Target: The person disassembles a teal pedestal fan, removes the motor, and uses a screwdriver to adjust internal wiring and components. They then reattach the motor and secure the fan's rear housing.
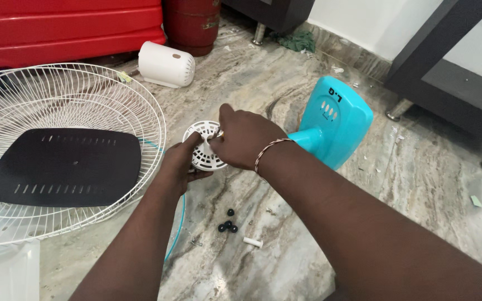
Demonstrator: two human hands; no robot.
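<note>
I see left grip (182, 161) closed under white disc (205, 146) | right grip (244, 139) pinching its top | black knobs (227, 224) on floor (419, 184), near

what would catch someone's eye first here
At centre, the left hand and right hand together hold a small white slotted disc above the marble floor. To the left lies a big white wire fan guard with a black plate on it; a turquoise fan base lies at right.
</note>
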